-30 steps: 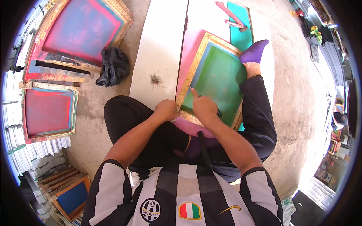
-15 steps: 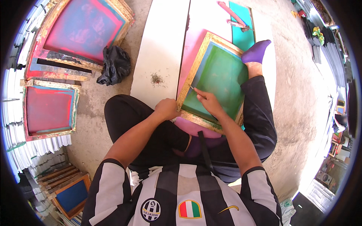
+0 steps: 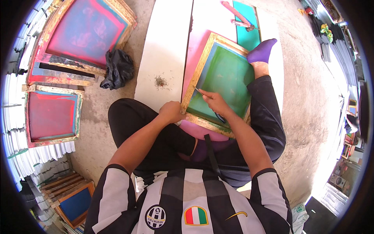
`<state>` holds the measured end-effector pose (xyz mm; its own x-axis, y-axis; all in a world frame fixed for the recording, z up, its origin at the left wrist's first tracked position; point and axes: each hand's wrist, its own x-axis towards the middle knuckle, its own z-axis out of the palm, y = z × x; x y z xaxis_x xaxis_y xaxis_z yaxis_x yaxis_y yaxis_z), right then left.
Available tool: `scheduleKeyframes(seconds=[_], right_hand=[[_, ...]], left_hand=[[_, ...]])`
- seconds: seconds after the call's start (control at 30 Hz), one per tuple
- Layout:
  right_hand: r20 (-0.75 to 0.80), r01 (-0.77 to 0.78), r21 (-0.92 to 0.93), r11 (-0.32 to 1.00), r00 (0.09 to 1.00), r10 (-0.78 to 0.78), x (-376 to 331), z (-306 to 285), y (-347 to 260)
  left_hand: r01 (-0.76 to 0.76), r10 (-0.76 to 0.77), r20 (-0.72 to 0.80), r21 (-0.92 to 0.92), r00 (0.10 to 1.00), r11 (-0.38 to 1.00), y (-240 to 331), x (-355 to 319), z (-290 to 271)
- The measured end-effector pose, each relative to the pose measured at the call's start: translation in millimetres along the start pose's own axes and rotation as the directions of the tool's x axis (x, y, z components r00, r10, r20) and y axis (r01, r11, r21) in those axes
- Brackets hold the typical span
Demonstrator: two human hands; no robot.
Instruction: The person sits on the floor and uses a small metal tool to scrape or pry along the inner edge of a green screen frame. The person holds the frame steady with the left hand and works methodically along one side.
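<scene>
A screen-printing frame (image 3: pixel 200 64) with wooden sides and green mesh leans across my lap, tilted, its far end by my purple-socked foot. My left hand (image 3: pixel 171 112) is closed round its near left corner. Over the mesh, my right hand (image 3: pixel 215 103) grips a slim hand tool (image 3: pixel 198 90). The tool's metal tip meets the inner edge of the left wooden side, and a dark blue handle end shows below my palm. My fingers hide the middle of the tool, so its exact kind is unclear.
Under the frame lie a white board (image 3: pixel 163 46) with a small heap of dark bits (image 3: pixel 160 82), and a pink surface. Beyond are a hammer (image 3: pixel 237 14) and a teal panel (image 3: pixel 249 37). Leftward are red-meshed screens (image 3: pixel 52 115) and a black plastic bag (image 3: pixel 118 69).
My right hand has turned slightly, so the tool's blue handle end shows more below the palm. The tip stays at the left wooden side; my left hand keeps its hold.
</scene>
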<state>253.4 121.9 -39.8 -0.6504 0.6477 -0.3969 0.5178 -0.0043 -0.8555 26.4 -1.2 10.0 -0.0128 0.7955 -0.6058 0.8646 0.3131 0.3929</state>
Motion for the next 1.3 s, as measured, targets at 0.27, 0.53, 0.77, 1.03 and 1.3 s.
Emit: scheduleKeyframes(seconds=[0.27,0.53,0.77,1.03,1.3], right_hand=[[-0.065,0.196,-0.214,0.957,0.975,-0.214,-1.0,-4.2,3.5],[0.26,-0.485,0.276,0.83,0.869,0.422,-1.2,-24.2,-47.5],[-0.143,-0.061,-0.427,0.902,0.99,0.0,-37.2,11.2,-47.4],[-0.106,-0.117,-0.655,0.747,0.992,0.063,-40.9,8.3,-79.3],[-0.116,-0.123,-0.631,0.766,0.991,0.063,-40.6,12.1,-68.3]], left_hand=[[-0.026,0.026,-0.016,-0.026,1.0,0.999,-4.2,1.4,4.3],[0.043,-0.042,0.031,-0.019,0.999,0.999,1.8,-3.5,-3.5],[0.046,-0.045,0.06,-0.012,0.997,0.999,2.2,-3.5,-6.2],[0.027,-0.027,0.0,-0.034,1.0,0.999,-3.0,-1.4,1.4],[0.013,-0.012,0.029,-0.036,1.0,0.999,-1.6,-1.0,-1.7]])
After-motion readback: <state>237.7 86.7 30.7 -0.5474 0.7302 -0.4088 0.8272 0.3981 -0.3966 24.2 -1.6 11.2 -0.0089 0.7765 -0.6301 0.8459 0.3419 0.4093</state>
